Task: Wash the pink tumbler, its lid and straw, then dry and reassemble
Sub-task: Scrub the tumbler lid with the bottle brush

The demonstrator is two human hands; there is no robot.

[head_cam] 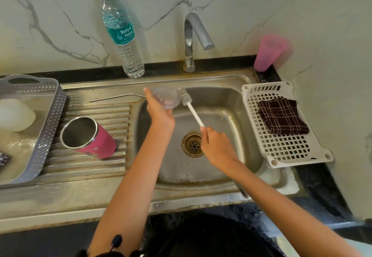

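My left hand (160, 111) holds the clear round lid (166, 96) over the far left corner of the sink basin (237, 103). My right hand (216, 144) grips the white handle of a bottle brush (190, 106), whose bristled head touches the lid's right edge. The pink tumbler (90, 138) lies tilted on the ribbed drainboard, with its steel mouth facing me. A metal straw (115, 97) lies on the drainboard behind it.
The tap (194, 35) stands behind the basin with no water running. A water bottle (120, 33) is at the back left, a pink plastic cup (268, 52) at the back right. A white basket (281, 136) holds a dark checked cloth (281, 117). A grey tray (46, 116) sits left.
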